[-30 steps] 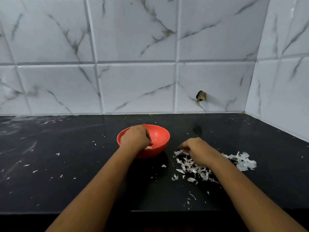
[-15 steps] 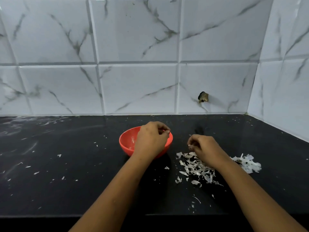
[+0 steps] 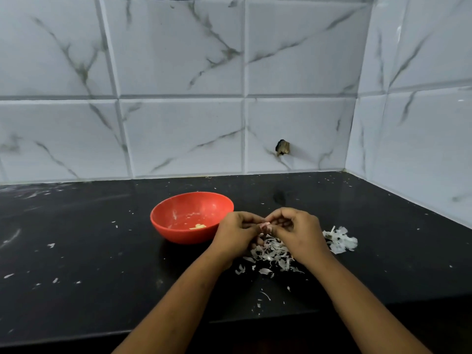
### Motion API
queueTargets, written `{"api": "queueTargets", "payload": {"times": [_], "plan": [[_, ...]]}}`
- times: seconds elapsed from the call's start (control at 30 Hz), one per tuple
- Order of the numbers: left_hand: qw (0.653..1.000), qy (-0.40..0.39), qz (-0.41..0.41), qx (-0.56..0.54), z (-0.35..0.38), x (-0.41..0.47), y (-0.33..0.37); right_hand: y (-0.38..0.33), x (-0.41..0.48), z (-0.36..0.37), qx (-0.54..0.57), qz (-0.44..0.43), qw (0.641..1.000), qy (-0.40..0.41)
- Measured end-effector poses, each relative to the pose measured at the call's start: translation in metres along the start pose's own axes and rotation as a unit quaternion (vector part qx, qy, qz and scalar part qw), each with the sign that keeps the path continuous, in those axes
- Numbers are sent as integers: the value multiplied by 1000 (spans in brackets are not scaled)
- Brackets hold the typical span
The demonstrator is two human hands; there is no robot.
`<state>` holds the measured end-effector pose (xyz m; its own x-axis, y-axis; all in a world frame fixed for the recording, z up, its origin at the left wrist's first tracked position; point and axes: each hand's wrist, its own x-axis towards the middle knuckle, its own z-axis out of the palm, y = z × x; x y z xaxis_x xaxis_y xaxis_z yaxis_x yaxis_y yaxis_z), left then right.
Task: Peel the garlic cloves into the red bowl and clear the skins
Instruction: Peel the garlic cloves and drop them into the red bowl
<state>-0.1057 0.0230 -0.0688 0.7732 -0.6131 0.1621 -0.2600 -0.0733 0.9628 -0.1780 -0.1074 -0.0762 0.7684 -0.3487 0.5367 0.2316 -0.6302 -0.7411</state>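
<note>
A red bowl point(image 3: 178, 213) stands on the black counter, with a peeled garlic piece point(image 3: 198, 226) lying inside near its front wall. Just right of the bowl, my left hand point(image 3: 236, 232) and my right hand point(image 3: 297, 229) meet above the counter. Between their fingertips they pinch a small garlic clove point(image 3: 265, 225) with pinkish skin. Under and in front of the hands lies a heap of white garlic skins point(image 3: 272, 256). A second small heap of skins point(image 3: 341, 240) lies to the right of my right hand.
Small skin flakes point(image 3: 53, 279) are scattered over the black counter point(image 3: 89, 264), mostly at the left and near the front edge. White marble tiles close the back and right side, with a dark broken stub point(image 3: 282, 147) on the back wall.
My left hand left the bowl and moved right; my right hand rose from the skin heap. Both now meet and pinch a clove between them. The bowl's inside is uncovered.
</note>
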Motion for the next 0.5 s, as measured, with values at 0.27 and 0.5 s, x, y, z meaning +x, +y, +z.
{"api": "queueTargets", "payload": {"times": [0.27,0.5], "plan": [[997,5,26,-77,4,-5,-1,-3,-2,0,153,38,987,-25],[989,105,98,26,4,0,-10,-5,-3,3,207,86,974,-35]]}}
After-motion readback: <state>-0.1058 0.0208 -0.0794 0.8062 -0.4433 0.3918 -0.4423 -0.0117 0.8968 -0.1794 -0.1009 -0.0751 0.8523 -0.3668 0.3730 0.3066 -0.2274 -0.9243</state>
